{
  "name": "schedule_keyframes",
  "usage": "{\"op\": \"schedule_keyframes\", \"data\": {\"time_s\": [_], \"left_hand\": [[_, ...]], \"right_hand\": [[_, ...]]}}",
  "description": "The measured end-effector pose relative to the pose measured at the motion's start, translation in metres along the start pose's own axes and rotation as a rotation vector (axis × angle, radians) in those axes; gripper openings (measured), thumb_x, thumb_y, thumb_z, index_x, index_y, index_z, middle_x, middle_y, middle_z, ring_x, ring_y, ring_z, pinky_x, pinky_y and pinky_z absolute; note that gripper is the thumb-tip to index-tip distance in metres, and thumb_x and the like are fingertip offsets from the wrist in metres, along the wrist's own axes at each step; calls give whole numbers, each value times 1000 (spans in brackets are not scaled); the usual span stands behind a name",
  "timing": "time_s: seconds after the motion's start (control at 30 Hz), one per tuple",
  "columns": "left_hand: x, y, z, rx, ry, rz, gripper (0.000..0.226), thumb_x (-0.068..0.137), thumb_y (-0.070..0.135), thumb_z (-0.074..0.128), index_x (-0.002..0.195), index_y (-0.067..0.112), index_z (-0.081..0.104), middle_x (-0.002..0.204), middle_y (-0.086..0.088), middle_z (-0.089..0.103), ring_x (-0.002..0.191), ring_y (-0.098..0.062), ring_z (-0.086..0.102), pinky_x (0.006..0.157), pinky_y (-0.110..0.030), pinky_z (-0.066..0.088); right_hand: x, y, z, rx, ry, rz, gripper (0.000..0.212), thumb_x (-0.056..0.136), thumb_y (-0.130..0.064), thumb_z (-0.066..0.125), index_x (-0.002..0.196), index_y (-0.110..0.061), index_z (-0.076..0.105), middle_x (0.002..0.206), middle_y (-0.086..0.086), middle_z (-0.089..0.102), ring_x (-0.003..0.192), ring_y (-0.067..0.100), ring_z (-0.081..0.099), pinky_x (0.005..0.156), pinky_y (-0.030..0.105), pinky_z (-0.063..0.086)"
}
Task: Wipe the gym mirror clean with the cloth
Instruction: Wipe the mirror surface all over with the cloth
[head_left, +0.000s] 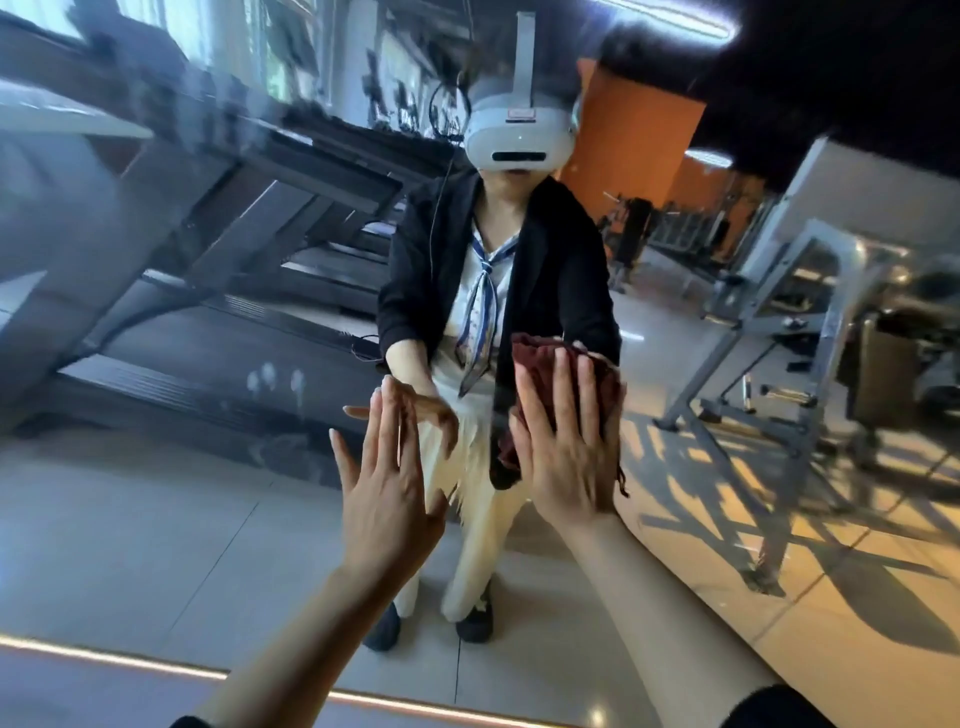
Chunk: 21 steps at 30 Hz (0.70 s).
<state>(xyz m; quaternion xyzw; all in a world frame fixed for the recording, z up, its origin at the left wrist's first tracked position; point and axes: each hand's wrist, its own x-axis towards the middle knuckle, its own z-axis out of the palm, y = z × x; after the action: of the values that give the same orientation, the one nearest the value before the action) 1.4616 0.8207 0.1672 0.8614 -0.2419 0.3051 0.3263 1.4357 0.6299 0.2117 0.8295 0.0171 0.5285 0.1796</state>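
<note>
Mirror (156, 493) fills view, glass close in front of person. Cloth (545, 364), dark red, bunched, lies flat on glass under right hand (566, 441). Fingers straight, palm pressing, not curled round cloth; probably so wide area gets pressure for wiping. Left hand (387, 478) open, empty, fingertips at glass beside cloth, likely for balance. Finger smudges (272, 376) left of hands still need wiping.
</note>
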Motion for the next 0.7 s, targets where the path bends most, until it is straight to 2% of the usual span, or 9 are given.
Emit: {"op": "schedule_keyframes", "data": {"time_s": [0.1, 0.2, 0.3, 0.4, 0.47, 0.53, 0.57, 0.63, 0.7], "left_hand": [[0, -6, -3, -32, -5, 10, 136, 62, 11, 84, 159, 19, -12, 167, -11, 5, 154, -25, 5, 118, -65, 2], [-4, -8, -3, -81, 23, -22, 117, 64, 9, 84, 158, 7, 14, 165, -13, 14, 153, -27, 10, 119, -63, 3], [-14, -7, 3, -155, 32, -31, 104, 66, 4, 83, 153, 1, 27, 160, -17, 25, 147, -33, 23, 117, -61, 24], [-31, -1, 8, -313, -20, -62, 82, 73, 3, 80, 145, 0, 41, 147, -15, 41, 130, -29, 47, 102, -46, 48], [-42, 13, 5, -464, -114, -134, 61, 83, 9, 76, 139, 9, 51, 133, -2, 56, 113, -16, 59, 91, -41, 55], [-48, 34, -1, -664, -253, -226, 38, 93, 28, 67, 130, 24, 57, 120, 10, 66, 106, -6, 64, 94, -41, 55], [-48, 48, -5, -803, -349, -296, 34, 93, 41, 60, 126, 31, 58, 117, 11, 68, 106, -4, 65, 96, -41, 54], [-46, 76, -10, -1108, -573, -443, 46, 88, 54, 50, 125, 30, 59, 116, 4, 70, 107, -8, 67, 100, -40, 53], [-45, 103, -11, -1306, -777, -581, 47, 87, 52, 51, 124, 23, 61, 113, 0, 72, 104, -13, 70, 93, -34, 55]], "right_hand": [[27, -32, 6, 32, 32, -46, 54, 107, -36, 42, 157, -22, 28, 162, 13, 23, 152, 32, 16, 121, 61, 11], [29, -41, 9, 56, -13, -79, 53, 107, -33, 40, 157, -23, 26, 162, 11, 23, 152, 31, 14, 121, 62, 13], [5, -28, 4, 63, -99, -207, 47, 107, -19, 35, 154, -21, 36, 161, 12, 32, 150, 31, 25, 114, 62, 31], [-25, -17, -18, 189, -130, -183, 46, 103, -4, 45, 146, -18, 50, 153, 14, 45, 145, 29, 38, 115, 53, 36], [-40, -21, -48, 512, -149, 75, 46, 102, -1, 45, 145, -14, 48, 150, 11, 49, 143, 22, 42, 116, 39, 38], [-41, -25, -91, 884, -158, 570, 51, 99, 5, 46, 143, -20, 46, 142, -7, 54, 134, 2, 48, 109, 23, 41], [-40, -24, -110, 1038, -164, 838, 52, 97, 7, 49, 138, -25, 49, 132, -13, 60, 124, -3, 55, 102, 20, 46], [-45, -10, -133, 1291, -224, 1286, 41, 95, 1, 53, 124, -27, 61, 112, -7, 72, 109, 11, 67, 90, 28, 54], [-57, 10, -147, 1445, -270, 1552, 30, 92, -12, 60, 120, -17, 68, 113, 10, 73, 107, 30, 69, 94, 43, 53]]}}
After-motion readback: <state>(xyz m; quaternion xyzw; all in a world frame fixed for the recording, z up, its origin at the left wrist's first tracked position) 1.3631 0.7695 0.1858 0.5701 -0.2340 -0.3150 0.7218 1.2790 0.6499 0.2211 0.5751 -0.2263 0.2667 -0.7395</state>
